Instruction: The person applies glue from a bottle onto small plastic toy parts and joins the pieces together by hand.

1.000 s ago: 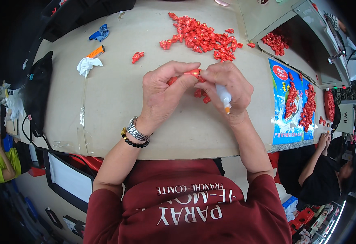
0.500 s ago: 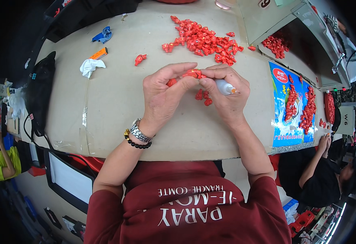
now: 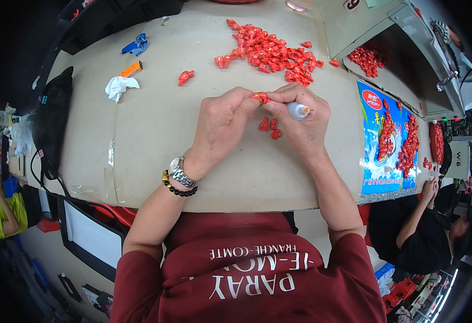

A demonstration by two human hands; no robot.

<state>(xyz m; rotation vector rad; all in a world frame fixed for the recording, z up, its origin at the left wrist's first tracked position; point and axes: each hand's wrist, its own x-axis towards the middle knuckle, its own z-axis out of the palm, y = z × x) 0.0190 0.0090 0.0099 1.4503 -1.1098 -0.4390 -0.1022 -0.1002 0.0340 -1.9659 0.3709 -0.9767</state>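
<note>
Both hands meet above the middle of the table. The fingertips of my left hand (image 3: pixel 221 121) pinch a small glossy red plastic figure (image 3: pixel 259 98) with yellow marks. On its other side, the thumb and forefinger of my right hand (image 3: pixel 308 126) press against the same figure. Tucked in my right hand is a small white squeeze bottle (image 3: pixel 298 111), its orange tip pointing right. Just below the fingers lie a few loose red pieces (image 3: pixel 271 126) on the tabletop. My left palm is turned away, so its inside is hidden.
A heap of red pieces (image 3: pixel 268 51) spreads beyond my hands. To the left are a single red piece (image 3: pixel 186 77), an orange box (image 3: pixel 131 69), a white tissue (image 3: pixel 120 87) and a blue scrap (image 3: pixel 135 45). At right, a blue printed sheet (image 3: pixel 373 161) bears more pieces beside a metal cabinet (image 3: pixel 359 27).
My left hand has turned, and the red piece earlier visible by its palm no longer shows. The held figure has tilted, and the bottle has shifted slightly in my right hand.
</note>
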